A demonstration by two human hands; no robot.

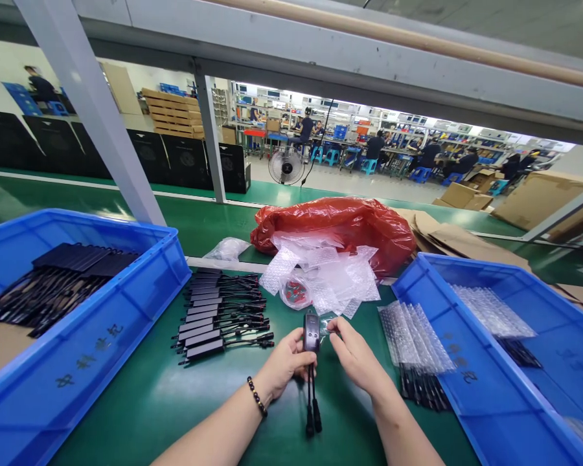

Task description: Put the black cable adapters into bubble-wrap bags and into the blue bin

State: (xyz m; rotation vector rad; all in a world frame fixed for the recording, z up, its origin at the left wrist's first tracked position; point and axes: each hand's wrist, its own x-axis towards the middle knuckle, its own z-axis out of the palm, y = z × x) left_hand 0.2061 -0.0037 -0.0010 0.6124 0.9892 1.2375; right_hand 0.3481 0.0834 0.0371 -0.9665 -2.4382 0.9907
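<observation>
My left hand (291, 356), with a beaded bracelet at the wrist, grips a small black electronic module (311, 333) that stands roughly upright. Two black cables with connector ends (313, 417) hang below it. Beside the module, my right hand (347, 349) is closed in a pinch on a bit of clear plastic film (325, 325); whether the film is attached to the module I cannot tell. To the left lies a row of similar modules (204, 336) with their cables pointing right. Beyond my hands are a clear bag of small red parts (295, 292) and loose bubble-wrap pouches (328, 272).
A blue bin (140, 310) of modules stands left; another blue bin (505, 395) holds bubble-wrapped ones at right. Wrapped modules (415, 343) lean against its side. A red plastic bag (340, 220) and cardboard sheets (459, 239) lie behind. A metal post (92, 110) rises at left.
</observation>
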